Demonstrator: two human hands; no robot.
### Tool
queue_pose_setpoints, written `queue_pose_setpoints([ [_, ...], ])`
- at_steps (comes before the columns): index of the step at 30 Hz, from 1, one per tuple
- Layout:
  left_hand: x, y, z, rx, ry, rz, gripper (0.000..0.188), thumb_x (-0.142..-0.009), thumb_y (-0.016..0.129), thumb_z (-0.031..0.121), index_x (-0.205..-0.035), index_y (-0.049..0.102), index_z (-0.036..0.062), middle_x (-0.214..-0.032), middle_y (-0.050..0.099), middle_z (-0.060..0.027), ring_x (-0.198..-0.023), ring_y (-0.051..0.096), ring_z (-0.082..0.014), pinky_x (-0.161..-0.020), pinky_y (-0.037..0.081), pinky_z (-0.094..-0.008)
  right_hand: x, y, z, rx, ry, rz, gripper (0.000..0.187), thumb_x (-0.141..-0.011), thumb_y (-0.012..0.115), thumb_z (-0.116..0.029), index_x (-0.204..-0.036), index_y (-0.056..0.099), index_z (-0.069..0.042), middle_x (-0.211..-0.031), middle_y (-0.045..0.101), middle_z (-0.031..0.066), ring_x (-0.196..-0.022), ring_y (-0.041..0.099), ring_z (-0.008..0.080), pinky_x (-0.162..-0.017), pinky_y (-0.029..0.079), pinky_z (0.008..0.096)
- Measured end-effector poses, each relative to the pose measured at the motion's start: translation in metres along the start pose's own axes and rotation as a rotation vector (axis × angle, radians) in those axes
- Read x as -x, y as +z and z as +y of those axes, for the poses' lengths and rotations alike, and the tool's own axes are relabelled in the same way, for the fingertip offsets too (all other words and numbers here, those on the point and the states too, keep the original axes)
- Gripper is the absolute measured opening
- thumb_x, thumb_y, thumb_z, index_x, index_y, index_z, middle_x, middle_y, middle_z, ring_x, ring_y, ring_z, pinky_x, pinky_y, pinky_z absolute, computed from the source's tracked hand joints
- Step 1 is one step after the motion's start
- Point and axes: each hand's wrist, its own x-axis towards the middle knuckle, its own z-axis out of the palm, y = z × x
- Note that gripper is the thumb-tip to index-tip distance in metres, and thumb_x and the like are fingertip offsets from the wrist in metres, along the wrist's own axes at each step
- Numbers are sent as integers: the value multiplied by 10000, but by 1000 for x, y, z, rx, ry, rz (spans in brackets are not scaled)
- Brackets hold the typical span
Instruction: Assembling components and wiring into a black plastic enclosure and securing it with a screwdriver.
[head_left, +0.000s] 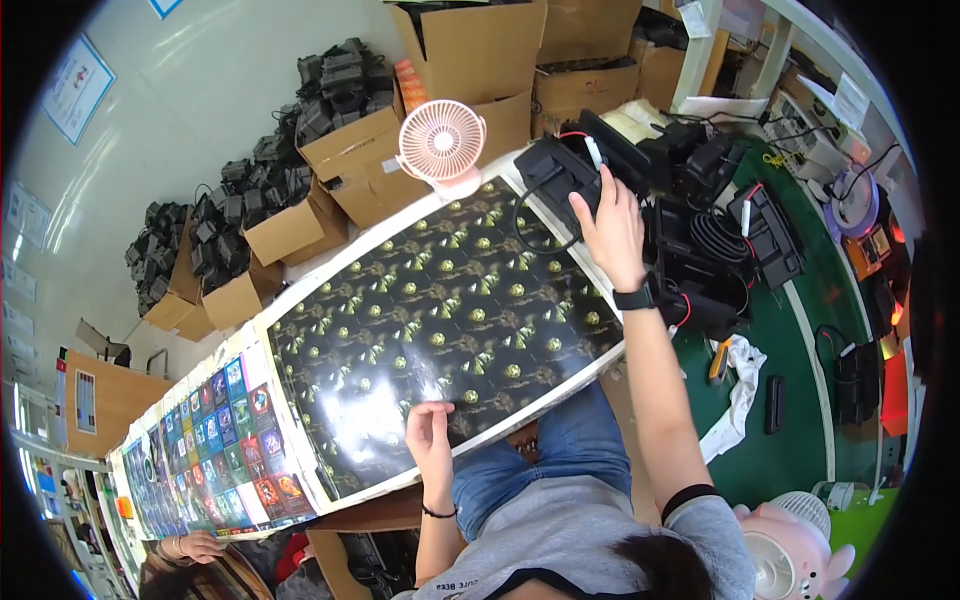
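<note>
My right hand (pixel 615 230) reaches forward over the right end of the table, fingers stretched out and thumb apart. It lies against the edge of a black plastic case (pixel 545 172) with a black cable looping from it. A white connector (pixel 593 150) on a red wire rises just beyond the fingertips. My left hand (pixel 430 435) rests at the near edge of the dark patterned table covering (pixel 450 310). Its fingers are loosely curled together, and nothing shows between them.
A pink fan (pixel 442 145) stands at the table's far edge. Cardboard boxes (pixel 360 165) heaped with black units line the far side. Coiled black cable (pixel 715 235), a white cloth (pixel 738 385) and a yellow-grey tool (pixel 718 362) lie rightward. Another person's hand (pixel 195 546) is at lower left.
</note>
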Motion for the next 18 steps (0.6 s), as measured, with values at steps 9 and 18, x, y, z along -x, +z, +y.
queue_pose_setpoints([
  [9,-7,0,-9,35,26,-21,69,-982,536,-17,-993,588,26,-962,651,-61,-930,618,-128,-873,465,-255,10,11,-4,-556,24,102,548,-793,718,22,-1294,537,-108,-1029,588,178,-954,585,377,-866,475,413],
  [18,-23,16,15,-118,205,114,159,-914,575,-41,-1059,547,18,-1181,576,-133,-1092,572,-208,-965,440,-317,92,-48,-36,-825,-299,-207,378,-739,761,31,-1091,663,-65,-1002,633,123,-966,610,316,-851,500,385],
])
